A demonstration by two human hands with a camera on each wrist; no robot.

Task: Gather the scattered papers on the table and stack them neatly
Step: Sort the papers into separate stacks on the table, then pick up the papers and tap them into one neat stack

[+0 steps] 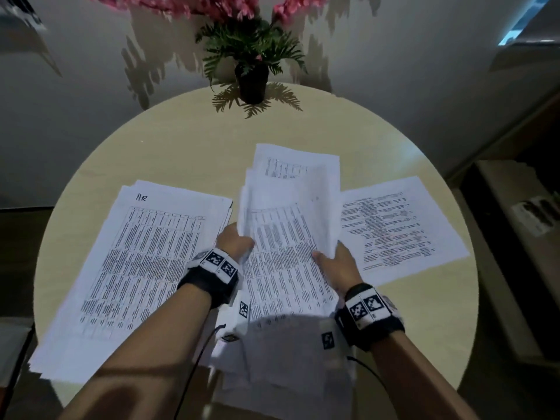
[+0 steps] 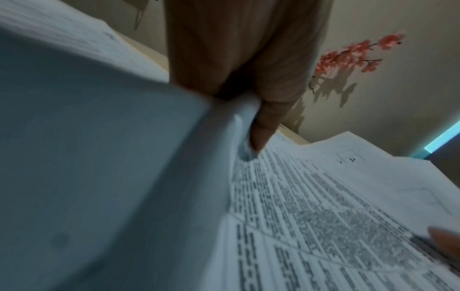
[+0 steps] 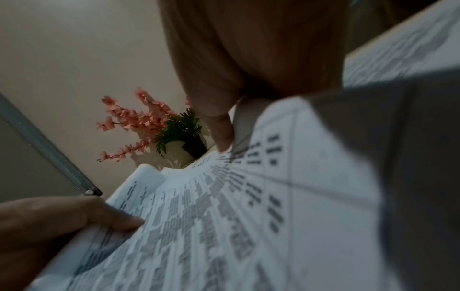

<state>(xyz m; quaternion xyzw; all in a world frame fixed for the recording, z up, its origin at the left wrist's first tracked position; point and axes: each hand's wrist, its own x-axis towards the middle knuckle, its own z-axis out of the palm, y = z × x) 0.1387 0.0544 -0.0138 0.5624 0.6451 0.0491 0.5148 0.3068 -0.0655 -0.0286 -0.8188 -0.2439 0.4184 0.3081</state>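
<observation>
So both hands are on the same bundle of papers (image 1: 288,237) right in the middle of the round worktop (image 1: 181,140). The left hand (image 1: 235,242) has the bundle's left edge, thumb on top of the printed side and the other fingers (image 2: 263,126) tucked under, so it's properly pinched, and the sheets curl up over that side. The right hand (image 1: 336,265) grips the right edge the same way, thumb pressed onto the top page with the rest of the hand under the sheets. The wrist views back this up: each one shows a thumb lying down on the printed table with paper bent round it. The bundle looks lifted and loose, sheets fanned out rather than squared, with the far ends sticking out unevenly and the near end hanging toward the person. To the left of it there's a second stack (image 1: 133,268) lying flat on the worktop, top page marked "HR" in handwriting, edges a bit offset. To the right lies a single printed sheet (image 1: 400,228), flat, turned at an angle, partly under the held bundle's right side. At the far edge of the worktop is a dark pot with green fronds and pink flowers (image 1: 251,77), well apart from all the paper. Both wrists have black bands with patterned marker tags.
</observation>
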